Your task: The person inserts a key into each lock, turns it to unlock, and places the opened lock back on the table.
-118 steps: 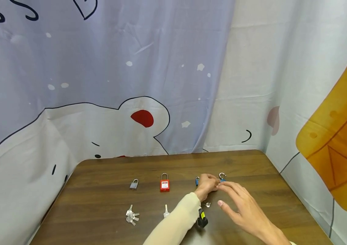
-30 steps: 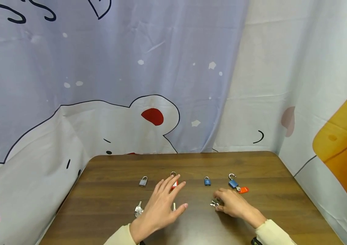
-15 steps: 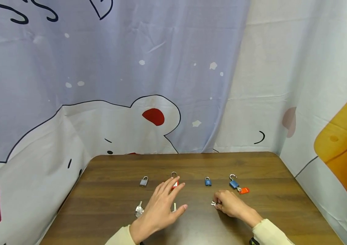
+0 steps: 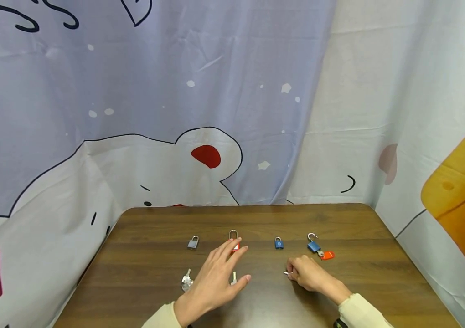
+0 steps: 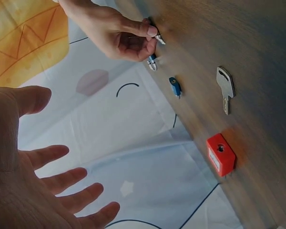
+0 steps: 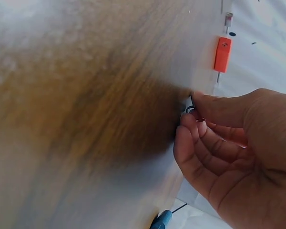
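My right hand [image 4: 308,273] pinches a small silver key [image 4: 286,273] between thumb and curled fingers, low over the table. In the left wrist view the key's toothed blade [image 5: 160,39] sticks out past the thumb; a small ring [image 6: 190,109] shows at the fingertips in the right wrist view. My left hand [image 4: 214,284] hangs with fingers spread, holding nothing. From the head it partly covers a red padlock [image 4: 236,247] and a single key [image 4: 234,277]. Beyond my right hand stands a small blue padlock [image 4: 279,243].
A grey padlock [image 4: 193,243] is at the back left, with a bunch of keys [image 4: 186,281] nearer me. At right lies an unlatched blue padlock [image 4: 313,246], a key in it and an orange tag [image 4: 328,255] attached. A patterned curtain [image 4: 167,173] hangs behind the wooden table [image 4: 154,232].
My left hand has drawn back from the right-hand padlocks and now hovers at left. My right hand has come down to the table and taken hold of the key, turning it slightly.
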`<move>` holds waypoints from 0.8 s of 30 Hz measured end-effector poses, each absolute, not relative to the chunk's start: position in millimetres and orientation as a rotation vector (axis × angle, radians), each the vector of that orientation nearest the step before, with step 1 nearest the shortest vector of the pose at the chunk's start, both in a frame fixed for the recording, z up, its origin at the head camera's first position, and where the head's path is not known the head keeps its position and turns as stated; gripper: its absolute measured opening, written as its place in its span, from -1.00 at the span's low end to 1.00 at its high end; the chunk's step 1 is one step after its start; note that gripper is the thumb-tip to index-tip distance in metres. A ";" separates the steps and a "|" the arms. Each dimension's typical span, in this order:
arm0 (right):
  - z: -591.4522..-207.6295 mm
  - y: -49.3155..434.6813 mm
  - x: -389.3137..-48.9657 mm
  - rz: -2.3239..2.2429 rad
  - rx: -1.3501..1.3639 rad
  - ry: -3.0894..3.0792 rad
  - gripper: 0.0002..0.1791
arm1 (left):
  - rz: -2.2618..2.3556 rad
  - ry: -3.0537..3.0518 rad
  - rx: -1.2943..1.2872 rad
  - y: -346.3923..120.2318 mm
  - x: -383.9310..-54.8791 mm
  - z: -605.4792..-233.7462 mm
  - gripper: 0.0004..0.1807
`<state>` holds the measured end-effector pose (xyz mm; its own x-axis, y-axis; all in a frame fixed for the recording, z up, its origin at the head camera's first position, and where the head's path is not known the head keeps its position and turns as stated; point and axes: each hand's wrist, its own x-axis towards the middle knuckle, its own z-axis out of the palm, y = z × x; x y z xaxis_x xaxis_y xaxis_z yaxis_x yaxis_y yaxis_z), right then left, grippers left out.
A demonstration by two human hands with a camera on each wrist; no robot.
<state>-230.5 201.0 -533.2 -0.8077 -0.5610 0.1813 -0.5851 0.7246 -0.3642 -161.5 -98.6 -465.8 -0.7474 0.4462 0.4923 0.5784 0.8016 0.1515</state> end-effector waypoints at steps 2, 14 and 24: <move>-532.6 201.3 -229.9 0.643 0.953 -2.857 -0.80 | -0.413 -2.549 -0.770 -98.7 -161.4 -465.9 -0.28; -520.2 201.5 -227.9 0.621 0.909 -2.807 -0.82 | -0.447 -2.519 -0.790 -99.2 -161.6 -466.0 -0.30; -500.7 196.3 -222.3 0.686 0.911 -2.727 -0.82 | -0.460 -2.522 -0.776 -99.2 -162.1 -466.2 -0.31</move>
<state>-222.3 196.3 -500.7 -0.7944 -0.5208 0.3126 -0.6067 0.7050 -0.3673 -162.1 -99.2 -466.2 -0.7359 0.4399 0.5148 0.5933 0.7852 0.1772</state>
